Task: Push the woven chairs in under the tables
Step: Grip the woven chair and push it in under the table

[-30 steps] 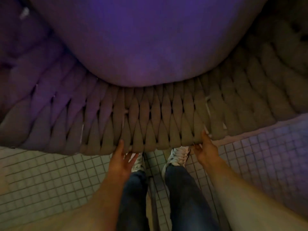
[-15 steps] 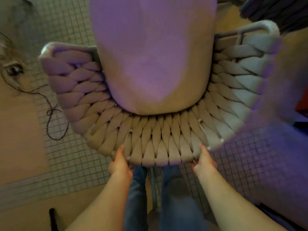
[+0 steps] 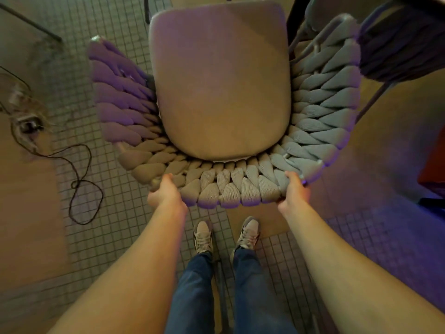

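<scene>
A woven chair (image 3: 231, 189) with a thick braided rope back and a flat seat cushion (image 3: 221, 80) stands right in front of me, seen from above. My left hand (image 3: 166, 191) grips the back's lower rim on the left side. My right hand (image 3: 295, 191) grips the same rim on the right side. A second woven chair (image 3: 397, 44) sits at the upper right, partly under a table edge (image 3: 428, 1) in the top right corner.
The floor is small square tiles with plain brown patches. A dark cable (image 3: 81, 184) loops on the floor at left, running from a floor socket (image 3: 26, 126). My feet (image 3: 226, 235) stand just behind the chair. A thin dark bar (image 3: 31, 22) crosses the upper left.
The view has pulled back and up, so the whole chair now shows instead of only its back. Both hands stay on the back rim and have spread wider apart.
</scene>
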### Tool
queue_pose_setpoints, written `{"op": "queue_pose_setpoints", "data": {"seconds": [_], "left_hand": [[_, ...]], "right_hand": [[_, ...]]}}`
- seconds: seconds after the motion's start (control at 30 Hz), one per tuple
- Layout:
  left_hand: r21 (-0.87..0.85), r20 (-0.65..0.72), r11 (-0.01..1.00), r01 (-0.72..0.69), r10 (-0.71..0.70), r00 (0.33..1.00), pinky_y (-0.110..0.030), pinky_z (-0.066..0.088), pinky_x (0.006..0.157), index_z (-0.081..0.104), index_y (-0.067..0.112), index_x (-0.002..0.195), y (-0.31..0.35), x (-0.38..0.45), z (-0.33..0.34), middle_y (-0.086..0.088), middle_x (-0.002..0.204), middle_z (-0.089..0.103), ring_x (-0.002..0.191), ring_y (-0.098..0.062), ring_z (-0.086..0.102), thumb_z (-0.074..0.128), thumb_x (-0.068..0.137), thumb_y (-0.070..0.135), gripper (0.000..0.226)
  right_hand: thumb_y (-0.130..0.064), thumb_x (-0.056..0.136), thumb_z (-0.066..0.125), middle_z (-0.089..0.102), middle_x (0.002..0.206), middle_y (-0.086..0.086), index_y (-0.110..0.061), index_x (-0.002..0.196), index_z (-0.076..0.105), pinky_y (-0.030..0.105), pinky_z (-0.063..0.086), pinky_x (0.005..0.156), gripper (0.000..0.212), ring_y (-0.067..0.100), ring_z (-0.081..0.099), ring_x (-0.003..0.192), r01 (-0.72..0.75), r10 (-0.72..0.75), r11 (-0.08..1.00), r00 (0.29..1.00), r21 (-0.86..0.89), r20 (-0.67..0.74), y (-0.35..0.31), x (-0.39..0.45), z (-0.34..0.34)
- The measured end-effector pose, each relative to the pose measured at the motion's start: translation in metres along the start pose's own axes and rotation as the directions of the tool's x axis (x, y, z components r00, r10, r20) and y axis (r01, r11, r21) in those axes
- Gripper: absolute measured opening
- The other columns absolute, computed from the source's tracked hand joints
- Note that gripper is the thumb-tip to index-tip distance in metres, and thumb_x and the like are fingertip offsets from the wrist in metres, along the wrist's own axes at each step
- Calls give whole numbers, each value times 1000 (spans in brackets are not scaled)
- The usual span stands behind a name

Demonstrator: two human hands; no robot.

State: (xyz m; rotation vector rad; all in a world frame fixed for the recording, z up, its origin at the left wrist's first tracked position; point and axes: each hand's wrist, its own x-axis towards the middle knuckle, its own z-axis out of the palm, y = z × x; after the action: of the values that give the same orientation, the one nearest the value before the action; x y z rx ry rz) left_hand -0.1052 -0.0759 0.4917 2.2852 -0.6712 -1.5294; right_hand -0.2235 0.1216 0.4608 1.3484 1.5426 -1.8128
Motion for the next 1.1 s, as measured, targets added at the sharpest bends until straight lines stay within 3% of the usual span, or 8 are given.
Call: {"op": "queue_pose_setpoints", "data": {"seconds": [0.07,0.33,0.67,0.87,0.9,0.97,1.03,1.1], "left_hand": [[12,19,1000,-15,15,1000,-49,58,85,58,16,125,20,-2,17,-8,106,64,87,-27,66,71,79,28,49],[6,102,998,-55,54,993,-50,59,81,54,16,128,83,3,79,-9,107,63,91,-29,67,71,79,28,53],[117,-25,987,-108,112,993,-48,54,94,56,13,131,90,22,99,-13,121,67,106,-30,67,67,80,41,60],[91,109,996,-8,-2,994,-52,56,89,55,10,128,95,28,91,-14,116,68,101,-32,68,73,77,43,64],[91,146,995,-32,18,989,-53,57,87,54,12,129,104,33,89,-13,114,68,100,-31,69,75,76,45,66],[137,180,965,-223,197,964,-51,57,87,53,17,129,134,53,85,-10,115,68,101,-30,68,76,74,47,67],[267,237,851,-453,398,886,-44,55,89,48,20,135,175,79,84,-7,121,65,108,-28,65,74,74,47,71],[388,379,695,-606,479,792,-44,52,94,42,24,141,223,101,93,-8,129,63,117,-28,62,74,75,44,76]], "right_hand": [[-8,79,67,67,121,16,-8,120,58,55,51,94,41,31,66,108,14,-15,1000,999,22,44,-14,1,23],[-10,79,66,68,121,13,-12,125,57,56,52,91,47,31,68,106,39,-41,999,993,20,106,-60,8,105],[-12,78,67,70,116,12,-8,120,62,51,55,90,43,29,69,103,52,-51,998,999,-26,15,-67,19,126],[-23,75,74,64,123,10,-8,129,55,50,53,92,59,28,65,108,41,-45,997,998,-71,-53,-66,25,126],[-27,74,77,62,123,9,-8,130,53,49,51,95,64,28,63,111,56,-64,994,995,-95,-81,-68,26,125],[-28,74,78,60,126,9,-10,132,49,40,49,97,67,26,59,116,219,-236,968,961,-122,-146,-82,29,122],[-24,76,77,55,135,12,-12,140,41,31,44,94,74,21,55,117,375,-410,906,894,-197,-182,-115,38,126],[-21,78,76,51,140,14,-13,145,36,27,39,91,79,20,53,120,458,-517,825,848,-331,-117,-158,53,135]]}}
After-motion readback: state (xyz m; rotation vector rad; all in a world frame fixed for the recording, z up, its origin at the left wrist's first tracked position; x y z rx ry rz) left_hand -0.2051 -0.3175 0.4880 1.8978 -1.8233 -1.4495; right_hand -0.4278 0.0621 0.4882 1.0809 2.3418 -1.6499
